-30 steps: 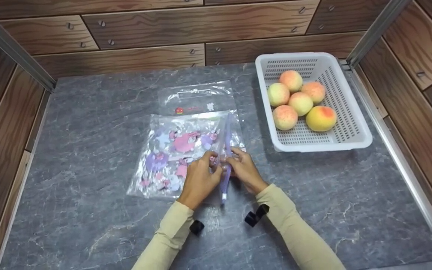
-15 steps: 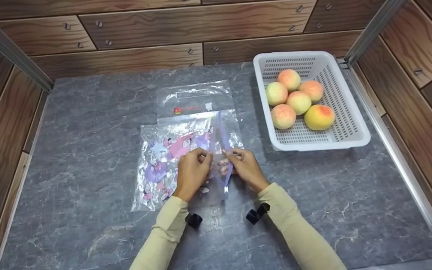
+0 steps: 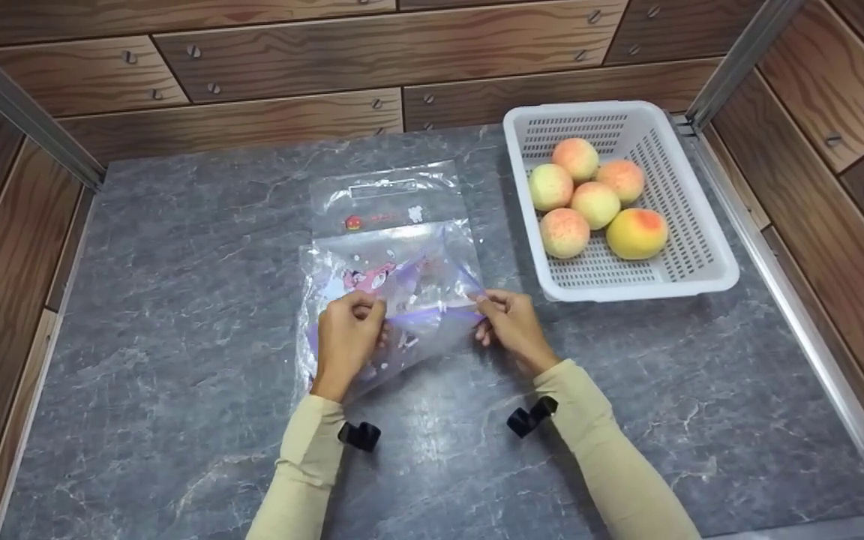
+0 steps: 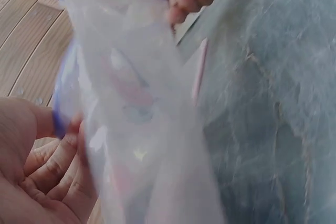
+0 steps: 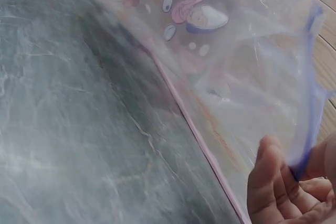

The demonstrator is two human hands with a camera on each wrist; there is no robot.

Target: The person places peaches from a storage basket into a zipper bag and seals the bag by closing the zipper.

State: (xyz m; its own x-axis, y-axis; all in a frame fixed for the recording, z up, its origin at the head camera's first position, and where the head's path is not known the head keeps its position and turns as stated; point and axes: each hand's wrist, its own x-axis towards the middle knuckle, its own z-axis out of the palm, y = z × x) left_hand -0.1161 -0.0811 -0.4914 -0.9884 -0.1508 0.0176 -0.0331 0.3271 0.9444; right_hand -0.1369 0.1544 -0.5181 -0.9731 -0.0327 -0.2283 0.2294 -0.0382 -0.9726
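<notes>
A clear zip bag (image 3: 432,341) with a purple zip edge and pink cartoon prints is held up over the middle of the table. Its purple edges stand apart, so the mouth gapes between my hands. My left hand (image 3: 351,330) pinches the edge on the left. On the right, my right hand (image 3: 514,326) pinches the purple edge between thumb and fingers. The left wrist view shows the bag (image 4: 136,93) hanging blurred beside the curled fingers of that hand. Beneath it lies a second clear bag (image 3: 372,202) with a handle slot and small red print, partly covered.
A white slotted basket (image 3: 642,294) stands at the back right. Several peaches (image 3: 595,205) and a yellower, red-tipped fruit (image 3: 637,233) lie in it. Wood-pattern panels (image 3: 289,64) wall the grey marbled table (image 3: 177,300) at the back and sides.
My hands have moved apart, the left one leftward and the right one slightly right. Between them the purple edges have spread from close together to a wide gape. The basket stays put.
</notes>
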